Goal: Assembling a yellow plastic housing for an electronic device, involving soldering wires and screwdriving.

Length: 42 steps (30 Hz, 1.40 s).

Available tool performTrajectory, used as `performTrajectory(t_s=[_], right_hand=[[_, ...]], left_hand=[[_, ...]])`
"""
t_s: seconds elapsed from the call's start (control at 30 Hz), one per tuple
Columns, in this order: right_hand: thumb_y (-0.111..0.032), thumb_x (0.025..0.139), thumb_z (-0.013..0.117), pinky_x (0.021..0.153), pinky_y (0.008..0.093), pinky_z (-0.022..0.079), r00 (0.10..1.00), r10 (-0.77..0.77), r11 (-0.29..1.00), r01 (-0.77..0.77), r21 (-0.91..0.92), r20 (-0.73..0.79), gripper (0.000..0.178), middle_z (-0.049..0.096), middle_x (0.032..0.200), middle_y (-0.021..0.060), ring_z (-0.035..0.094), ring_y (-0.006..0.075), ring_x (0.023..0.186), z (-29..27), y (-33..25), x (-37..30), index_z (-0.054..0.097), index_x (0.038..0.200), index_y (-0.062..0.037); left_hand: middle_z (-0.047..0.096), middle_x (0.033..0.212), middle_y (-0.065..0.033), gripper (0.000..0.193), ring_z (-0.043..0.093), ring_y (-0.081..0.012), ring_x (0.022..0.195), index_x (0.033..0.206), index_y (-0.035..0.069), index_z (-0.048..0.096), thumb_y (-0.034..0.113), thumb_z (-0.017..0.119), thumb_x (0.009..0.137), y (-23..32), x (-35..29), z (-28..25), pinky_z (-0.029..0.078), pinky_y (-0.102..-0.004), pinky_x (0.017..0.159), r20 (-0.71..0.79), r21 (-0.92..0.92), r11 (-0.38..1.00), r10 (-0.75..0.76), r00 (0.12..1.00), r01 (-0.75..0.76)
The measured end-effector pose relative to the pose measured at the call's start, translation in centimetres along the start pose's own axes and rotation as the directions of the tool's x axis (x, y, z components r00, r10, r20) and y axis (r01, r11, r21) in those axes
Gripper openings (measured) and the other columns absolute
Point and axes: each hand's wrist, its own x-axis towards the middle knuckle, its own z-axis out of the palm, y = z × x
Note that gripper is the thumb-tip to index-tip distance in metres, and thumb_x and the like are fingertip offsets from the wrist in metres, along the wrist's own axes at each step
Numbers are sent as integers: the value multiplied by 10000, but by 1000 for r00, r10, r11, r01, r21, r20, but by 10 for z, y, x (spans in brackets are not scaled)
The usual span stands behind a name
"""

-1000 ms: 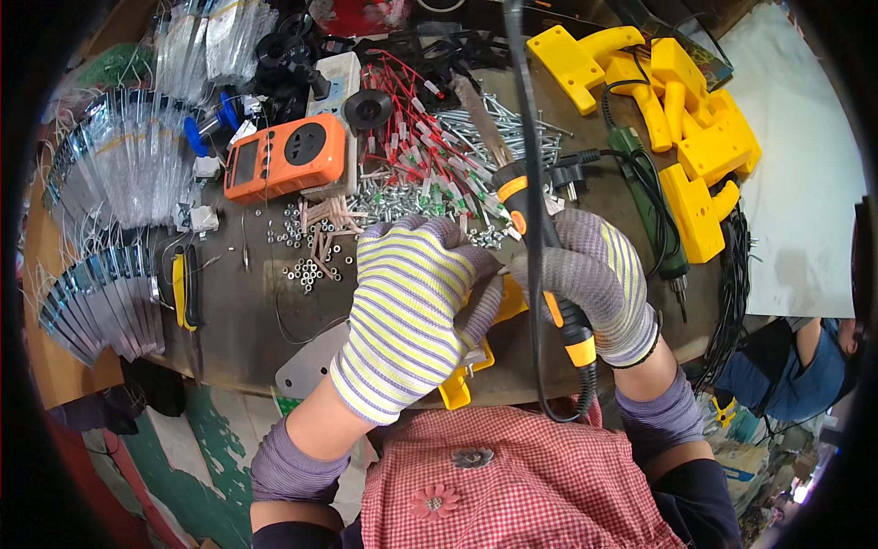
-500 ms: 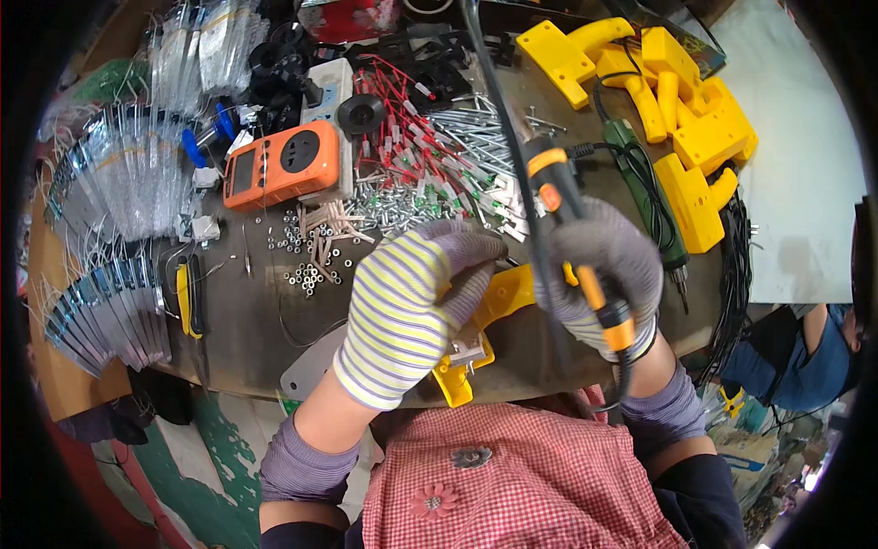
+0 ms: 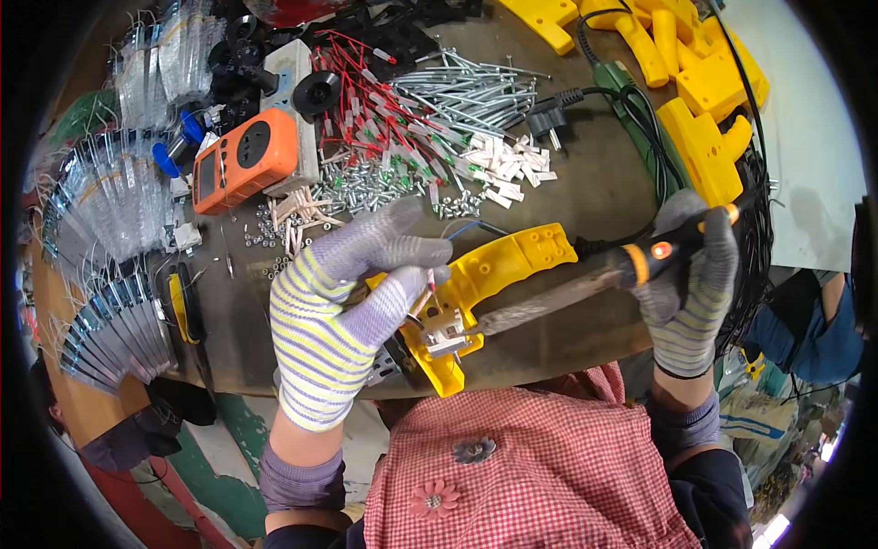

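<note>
In my right gloved hand (image 3: 690, 297) is a soldering iron (image 3: 558, 300) with a black and orange handle and a lit orange spot. Its brownish barrel points left, and the tip end reaches a small silvery metal part (image 3: 446, 334). That part sits in the lower end of a yellow plastic handle shell (image 3: 512, 263), open side up on the table. My left gloved hand (image 3: 329, 316), in a striped glove, pinches a thin wire (image 3: 430, 282) above the shell; the fingers partly hide it. A blue wire (image 3: 465, 227) shows just beyond those fingertips.
Farther back lie screws (image 3: 366, 183), long bolts (image 3: 466, 91), red wires (image 3: 352, 101) and white pieces (image 3: 512, 165). An orange meter (image 3: 245, 160) stands left of them. Yellow shells (image 3: 704, 156) and a green corded tool (image 3: 631, 119) occupy the right. Yellow-handled pliers (image 3: 181, 306) lie left.
My right hand has moved right and turned the soldering iron from upright to nearly level, its tip now at the metal part. My left hand has shifted left, uncovering more of the yellow shell.
</note>
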Motion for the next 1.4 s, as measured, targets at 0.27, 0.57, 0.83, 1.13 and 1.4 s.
performTrajectory(t_s=[0.27, 0.57, 0.83, 1.13, 1.4], right_hand=[[-522, 1029, 479, 366, 205, 257, 999, 31, 982, -35, -186, -24, 514, 542, 580, 1, 384, 50, 377, 1, 14, -3, 613, 980, -27], [-450, 1056, 472, 417, 180, 309, 995, -77, 983, 65, -173, -63, 450, 603, 783, 37, 407, 34, 449, -3, 23, 0, 614, 1029, -23], [-473, 1042, 485, 374, 195, 263, 999, 5, 994, -9, -105, -35, 477, 565, 680, 10, 365, 37, 393, -3, 17, 1, 604, 1015, -13], [-512, 1032, 481, 358, 204, 227, 997, 42, 991, -50, -126, -65, 510, 517, 572, -6, 352, 45, 364, 7, 19, 1, 596, 992, -18], [-507, 1034, 467, 351, 199, 237, 999, 19, 983, -26, -183, -40, 512, 520, 590, -10, 362, 38, 366, 5, 18, 2, 590, 984, -13]], left_hand=[[715, 849, -72, 688, 676, -142, 802, 1401, 51, 582, -80, 667, 731, -19, -7, -11, 526, -302, 814, 158, 299, 909, 254, 954, -291], [707, 815, -41, 685, 680, -147, 813, 1371, 79, 602, -128, 668, 721, -26, -7, -10, 302, -495, 1170, 272, 454, 731, 432, 860, -510], [681, 856, -38, 681, 655, -146, 833, 1365, 40, 589, -136, 664, 711, -25, -7, -10, 429, -407, 1039, 290, 518, 679, 433, 853, -521], [613, 898, -44, 731, 597, -134, 843, 1384, 23, 566, -119, 695, 678, -19, -5, -5, 480, -332, 906, 246, 561, 693, 383, 891, -452], [565, 950, -24, 767, 556, -112, 851, 1411, 11, 540, -113, 729, 678, -27, -7, -11, 450, -362, 1020, 240, 521, 718, 396, 886, -462]])
